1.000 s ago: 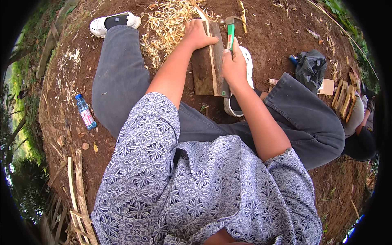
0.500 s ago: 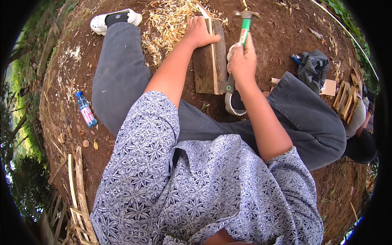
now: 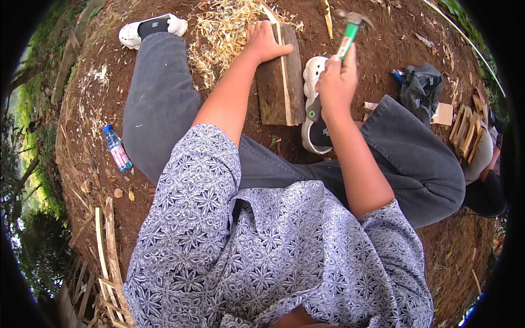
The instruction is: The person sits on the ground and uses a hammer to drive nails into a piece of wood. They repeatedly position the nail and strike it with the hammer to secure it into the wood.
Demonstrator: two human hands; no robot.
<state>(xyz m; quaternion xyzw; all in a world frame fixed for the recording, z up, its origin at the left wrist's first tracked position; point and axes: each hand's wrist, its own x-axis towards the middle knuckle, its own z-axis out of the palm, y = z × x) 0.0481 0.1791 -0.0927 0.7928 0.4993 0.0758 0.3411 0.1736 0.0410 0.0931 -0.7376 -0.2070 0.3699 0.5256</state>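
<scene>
Between my legs on the soil stands a dark wooden block (image 3: 272, 98), with a thin pale wood strip (image 3: 285, 82) running along its top. My left hand (image 3: 264, 45) grips the far end of the block. Its thumb lies across the strip, and the fingers curl over the left side. In my right hand (image 3: 337, 82), closed round the green handle, is a claw hammer (image 3: 349, 35). The hammer is raised to the right of the block, apart from it, over my right shoe (image 3: 313, 74).
Curly wood shavings (image 3: 219, 35) heap at the far left of the block. A water bottle (image 3: 117, 148) lies on the left, near long wood sticks (image 3: 111, 240). On the right are a black plastic bag (image 3: 421, 87), stacked wood pieces (image 3: 466, 131) and another person (image 3: 484, 164).
My right hand and the hammer have moved right, away from the block. My left hand stays on the block's far end.
</scene>
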